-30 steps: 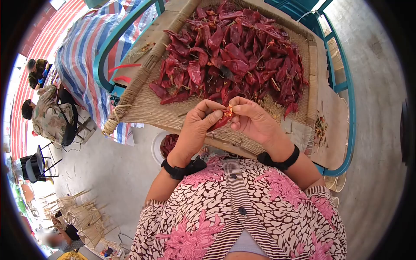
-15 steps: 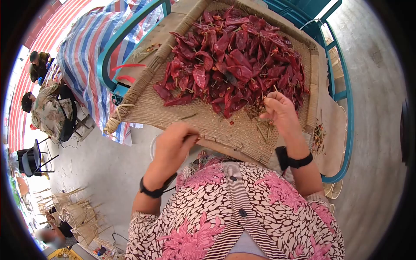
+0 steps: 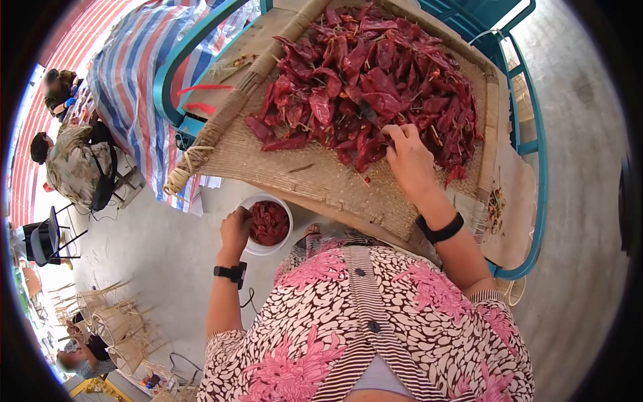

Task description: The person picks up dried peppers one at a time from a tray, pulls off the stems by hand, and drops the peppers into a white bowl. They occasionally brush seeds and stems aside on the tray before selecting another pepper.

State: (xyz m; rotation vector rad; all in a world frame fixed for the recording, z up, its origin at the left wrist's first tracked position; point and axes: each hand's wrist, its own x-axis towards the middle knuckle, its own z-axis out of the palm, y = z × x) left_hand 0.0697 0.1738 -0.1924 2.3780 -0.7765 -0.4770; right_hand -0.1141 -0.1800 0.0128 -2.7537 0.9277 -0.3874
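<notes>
A large heap of dried red chili peppers (image 3: 375, 80) lies on a woven tray (image 3: 301, 191). My right hand (image 3: 411, 166) is at the heap's front edge, its fingers bent down and closed on a dried chili pepper. Lower and to the left, a white bucket (image 3: 289, 236) holds more red chili pieces (image 3: 270, 223). My left hand (image 3: 235, 232) is at the bucket's left rim with its fingers curled in. What those fingers hold, if anything, is hidden. A short loose stem (image 3: 301, 167) lies on the bare front of the tray.
The tray rests on a bench with a teal metal frame (image 3: 538, 194). Striped plastic sheeting (image 3: 137, 87) covers something at left. Seated people (image 3: 77, 161) are farther left, near a black chair (image 3: 45, 242). Wooden frames (image 3: 120, 328) stand on the floor at lower left.
My left hand has moved down and left from the tray's front edge to the bucket, which now shows fully. My right hand has shifted left onto the heap's front edge.
</notes>
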